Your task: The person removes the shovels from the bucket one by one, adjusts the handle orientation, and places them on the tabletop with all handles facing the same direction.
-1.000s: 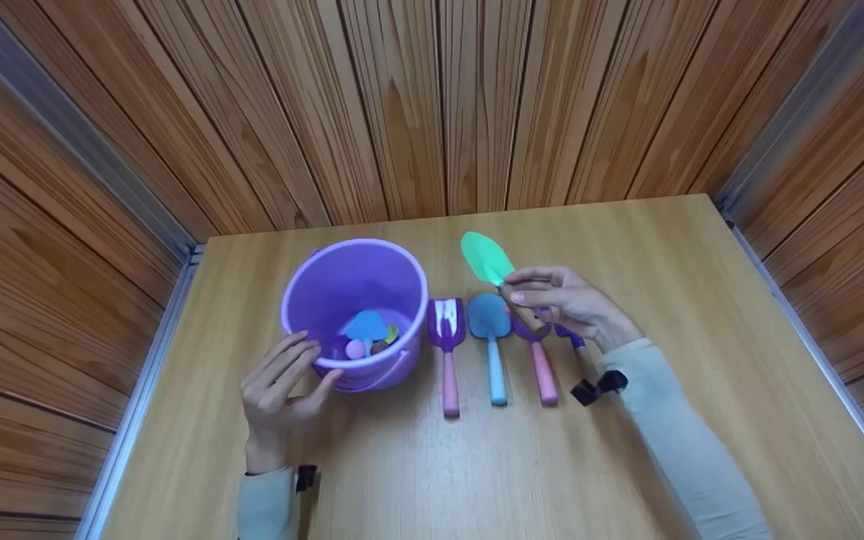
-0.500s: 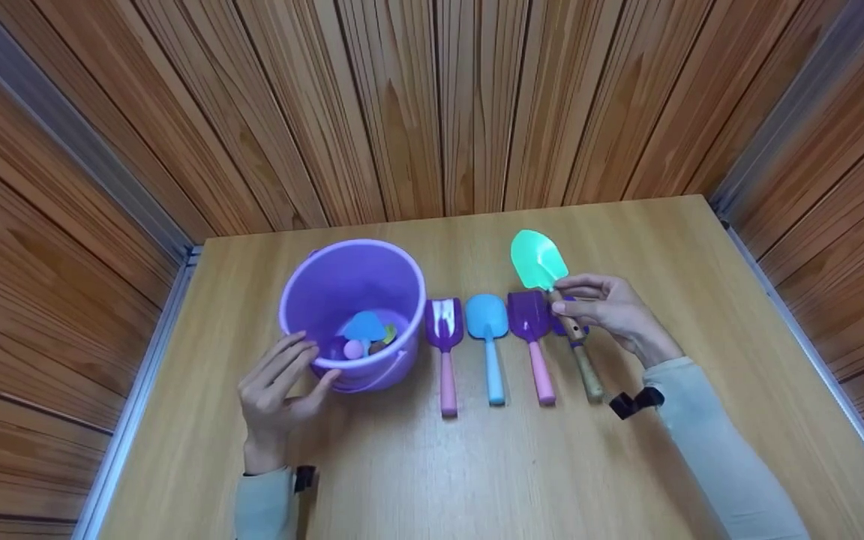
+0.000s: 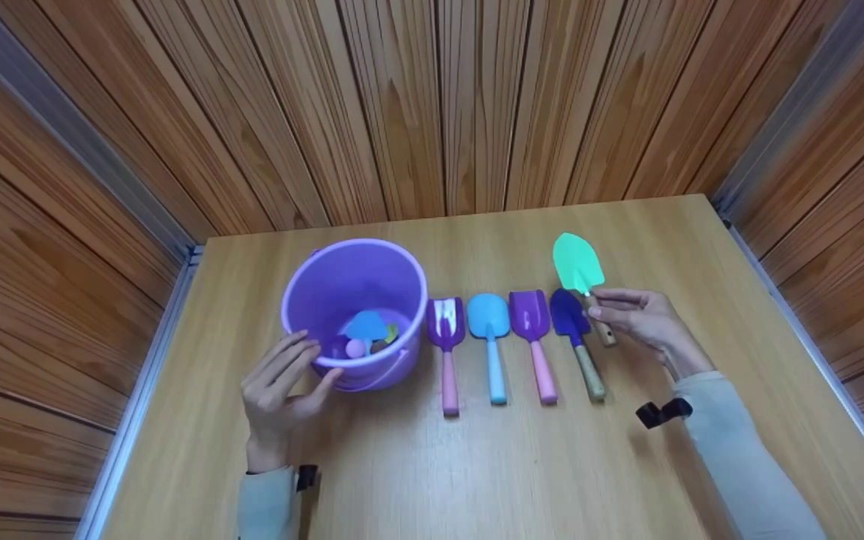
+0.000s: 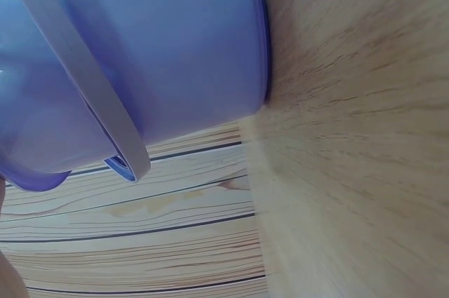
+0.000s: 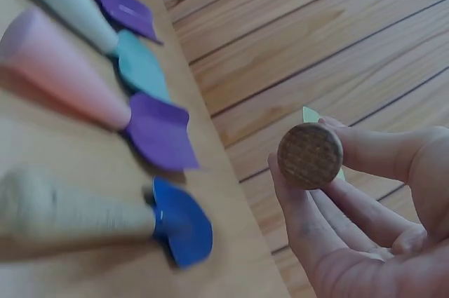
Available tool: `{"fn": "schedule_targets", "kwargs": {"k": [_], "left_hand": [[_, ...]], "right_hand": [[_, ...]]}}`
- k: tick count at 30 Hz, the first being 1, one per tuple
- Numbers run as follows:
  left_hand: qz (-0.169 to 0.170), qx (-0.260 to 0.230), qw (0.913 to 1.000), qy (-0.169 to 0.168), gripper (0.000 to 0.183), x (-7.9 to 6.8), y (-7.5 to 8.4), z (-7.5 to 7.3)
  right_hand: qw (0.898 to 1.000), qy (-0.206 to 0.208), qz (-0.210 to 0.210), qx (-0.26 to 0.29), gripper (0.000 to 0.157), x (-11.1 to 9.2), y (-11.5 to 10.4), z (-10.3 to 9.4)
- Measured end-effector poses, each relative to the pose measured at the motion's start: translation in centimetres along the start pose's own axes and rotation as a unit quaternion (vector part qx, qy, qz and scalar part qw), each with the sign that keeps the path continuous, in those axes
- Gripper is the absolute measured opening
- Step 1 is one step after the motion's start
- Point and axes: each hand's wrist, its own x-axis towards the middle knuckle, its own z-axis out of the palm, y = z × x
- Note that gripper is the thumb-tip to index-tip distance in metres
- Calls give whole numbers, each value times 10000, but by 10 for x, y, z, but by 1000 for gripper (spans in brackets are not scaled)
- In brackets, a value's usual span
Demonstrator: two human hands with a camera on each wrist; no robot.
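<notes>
A purple bucket (image 3: 402, 300) stands left of the middle. My left hand (image 3: 278, 386) holds its near-left rim, fingertips over the edge and thumb along the front. In the left wrist view the bucket's wall (image 4: 182, 38) and strap-like handle (image 4: 91, 73) fill much of the frame. My right hand (image 3: 646, 322) pinches the wooden handle (image 5: 310, 156) of a trowel with a light green blade (image 3: 577, 262). That trowel is raised, blade pointing away, just right of a small blue trowel (image 3: 569, 311) with a wooden handle, which lies on the table.
To its left lie a purple shovel (image 3: 529, 315) with a pink handle, a light blue shovel (image 3: 487, 316) and another purple one (image 3: 445, 322). Inside the bucket are a blue toy piece (image 3: 367, 326), a pink ball (image 3: 355, 349) and other small pieces. Wood-panelled walls (image 3: 432, 112) enclose the table (image 3: 432, 480).
My right hand has carried the green trowel rightward, from above the shovels to beyond the blue trowel, uncovering the row. My left hand stays on the bucket.
</notes>
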Motion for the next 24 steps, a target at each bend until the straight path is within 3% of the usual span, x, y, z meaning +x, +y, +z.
{"fn": "schedule_targets", "kwargs": {"k": [7, 24], "left_hand": [[51, -45, 9999, 110, 46, 0, -1, 1], [36, 5, 10000, 67, 45, -1, -1, -1]], "right_hand": [[9991, 191, -99, -370, 69, -3, 18, -18], [9965, 386, 385, -632, 70, -5, 51, -36]]}}
